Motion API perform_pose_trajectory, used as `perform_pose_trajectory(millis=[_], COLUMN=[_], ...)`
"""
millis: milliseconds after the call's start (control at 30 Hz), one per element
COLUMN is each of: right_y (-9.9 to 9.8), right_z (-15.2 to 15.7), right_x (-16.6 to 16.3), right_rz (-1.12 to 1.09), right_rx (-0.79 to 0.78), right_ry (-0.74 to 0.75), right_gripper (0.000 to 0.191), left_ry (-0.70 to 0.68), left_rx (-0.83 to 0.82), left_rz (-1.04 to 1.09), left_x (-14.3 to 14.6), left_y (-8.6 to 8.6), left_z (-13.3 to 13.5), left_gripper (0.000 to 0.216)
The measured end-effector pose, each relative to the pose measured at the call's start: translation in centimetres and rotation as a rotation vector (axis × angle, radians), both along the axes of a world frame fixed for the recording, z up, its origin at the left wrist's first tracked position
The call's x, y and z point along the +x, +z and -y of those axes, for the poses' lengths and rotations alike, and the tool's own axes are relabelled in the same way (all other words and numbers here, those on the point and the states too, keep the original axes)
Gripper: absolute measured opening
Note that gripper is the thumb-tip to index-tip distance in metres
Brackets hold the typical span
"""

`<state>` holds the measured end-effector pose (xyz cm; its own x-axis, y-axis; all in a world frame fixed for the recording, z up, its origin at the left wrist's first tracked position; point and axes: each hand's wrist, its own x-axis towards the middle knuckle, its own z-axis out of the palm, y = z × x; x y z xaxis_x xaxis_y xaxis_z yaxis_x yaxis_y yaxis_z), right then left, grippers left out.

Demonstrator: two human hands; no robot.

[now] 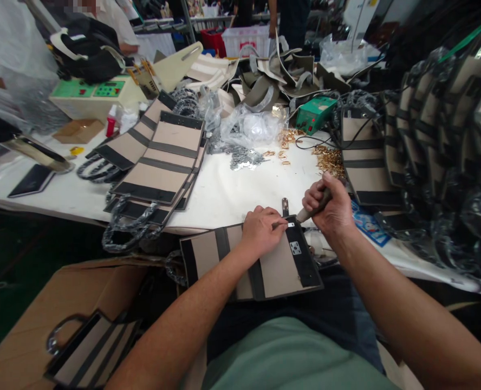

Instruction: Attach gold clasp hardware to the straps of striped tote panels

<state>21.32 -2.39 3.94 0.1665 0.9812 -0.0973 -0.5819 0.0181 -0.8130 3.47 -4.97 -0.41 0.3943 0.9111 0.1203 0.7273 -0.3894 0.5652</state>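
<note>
A beige bag panel with black stripes [277, 268] lies flat at the near table edge, partly over my lap. My left hand [261, 230] rests on its top edge, fingers pinched on a small part beside a white tag [291, 224]. My right hand [330, 208] is closed around a handheld tool [310, 212] whose tip points at that same spot. A small black strap tab [285, 206] sticks up just behind the panel. A little white patch [295, 248] sits on the panel's black stripe.
A stack of the same striped bags [163, 162] lies to the left, more stand at the right [427, 119]. Gold metal fittings [330, 160] and plastic bags are scattered mid-table. A green device [316, 114], a control box [98, 95] and a cardboard box [73, 325] surround them. Other people stand at the back.
</note>
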Motion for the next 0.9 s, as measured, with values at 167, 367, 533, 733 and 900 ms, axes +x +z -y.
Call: perform_pose_trajectory(millis=[167,367,533,733,900], right_y=[-1.2,-2.1,-2.1,-2.2,-2.9], right_z=[0.4,0.9,2.0,2.6,2.4], right_x=[-1.0,-2.0,-3.2,-2.9,-2.7], right_rz=[0.021,0.116,0.493,0.622,0.559], right_rx=[0.012,0.069,0.127,0.212,0.211], right_ry=[0.020,-0.004,0.046,0.077,0.068], right_gripper=[0.040,0.034,0.037,0.037,0.039], left_ry=[0.010,0.002,-0.004,0.004,-0.002], left_rx=[0.022,0.010,-0.012,-0.165,-0.267], left_rz=[-0.004,-0.029,-0.018,-0.095,-0.335], left_x=[0.1,0.0,-0.2,-1.0,-0.8], left_y=[-0.3,-0.5,-0.2,1.1,2.9], left_z=[0.1,0.0,-0.2,-1.5,-2.5], left_gripper=[0.012,0.014,0.013,0.038,0.041])
